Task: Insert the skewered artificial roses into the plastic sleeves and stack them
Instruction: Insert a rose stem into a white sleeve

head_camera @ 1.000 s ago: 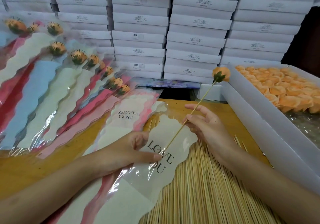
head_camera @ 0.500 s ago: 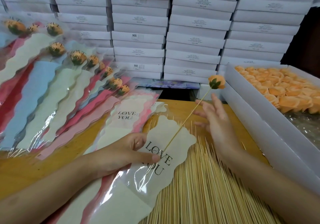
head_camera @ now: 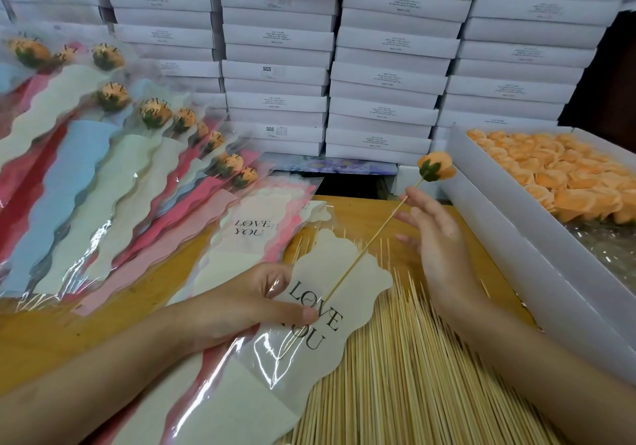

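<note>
An orange artificial rose [head_camera: 437,166] sits on a thin wooden skewer [head_camera: 364,248] that slants down to the left. The skewer's lower end lies inside a clear plastic sleeve [head_camera: 344,265] with a cream "LOVE YOU" card. My left hand [head_camera: 241,303] pinches the sleeve's mouth, thumb on top of the print. My right hand [head_camera: 437,238] has its fingers spread straight, and the index fingertip touches the skewer just below the rose. Several filled sleeves [head_camera: 103,176] lie fanned out in a stack at the left.
A pile of empty sleeves [head_camera: 254,210] lies behind my left hand on the wooden table [head_camera: 103,313]. Loose skewers [head_camera: 395,375] cover the table in front. A white box [head_camera: 499,238] of orange rose heads stands at the right. White cartons [head_camera: 378,66] are stacked along the back.
My right hand let go of the skewer's middle and moved up to near the rose, fingers spread. The skewer slid a little deeper into the sleeve. My left hand stayed put.
</note>
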The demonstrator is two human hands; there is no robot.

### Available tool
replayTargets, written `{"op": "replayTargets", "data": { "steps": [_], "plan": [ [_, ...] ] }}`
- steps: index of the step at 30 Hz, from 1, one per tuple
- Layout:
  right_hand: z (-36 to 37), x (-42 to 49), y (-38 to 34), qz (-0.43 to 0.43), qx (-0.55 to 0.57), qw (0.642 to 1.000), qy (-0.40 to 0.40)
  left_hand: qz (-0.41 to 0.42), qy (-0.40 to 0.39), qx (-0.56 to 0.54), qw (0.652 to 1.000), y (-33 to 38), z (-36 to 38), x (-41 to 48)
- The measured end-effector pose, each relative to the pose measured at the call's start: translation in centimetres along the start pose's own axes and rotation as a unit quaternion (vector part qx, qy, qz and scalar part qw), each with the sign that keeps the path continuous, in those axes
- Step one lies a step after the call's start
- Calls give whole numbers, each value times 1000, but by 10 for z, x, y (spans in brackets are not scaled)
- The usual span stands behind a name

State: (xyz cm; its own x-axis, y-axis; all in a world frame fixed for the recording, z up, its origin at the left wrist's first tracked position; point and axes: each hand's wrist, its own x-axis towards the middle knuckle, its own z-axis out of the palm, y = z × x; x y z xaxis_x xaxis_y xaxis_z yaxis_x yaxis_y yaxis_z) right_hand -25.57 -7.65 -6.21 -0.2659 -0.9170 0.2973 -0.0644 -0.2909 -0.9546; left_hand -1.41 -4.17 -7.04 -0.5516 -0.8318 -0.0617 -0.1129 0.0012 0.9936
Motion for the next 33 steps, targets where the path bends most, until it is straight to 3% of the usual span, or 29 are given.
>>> {"op": "replayTargets", "data": {
  "steps": [9,17,26,29,33],
  "plan": [
    [2,-6,0,-18,-12,999,-47,14,-12,-5,1000,-1,1,0],
    [4,-8,-1,-28,-16,997,-75,-13,65,-3,998,-1,3,0],
    [6,-15,1,-71,-30,987,-144,29,8,-38,999,-4,2,3],
    [6,-13,2,-65,-13,989,-131,34,23,-48,998,-4,2,3],
    [4,-4,4,43,53,996,-50,35,27,-57,997,-2,1,2]
  ]
}}
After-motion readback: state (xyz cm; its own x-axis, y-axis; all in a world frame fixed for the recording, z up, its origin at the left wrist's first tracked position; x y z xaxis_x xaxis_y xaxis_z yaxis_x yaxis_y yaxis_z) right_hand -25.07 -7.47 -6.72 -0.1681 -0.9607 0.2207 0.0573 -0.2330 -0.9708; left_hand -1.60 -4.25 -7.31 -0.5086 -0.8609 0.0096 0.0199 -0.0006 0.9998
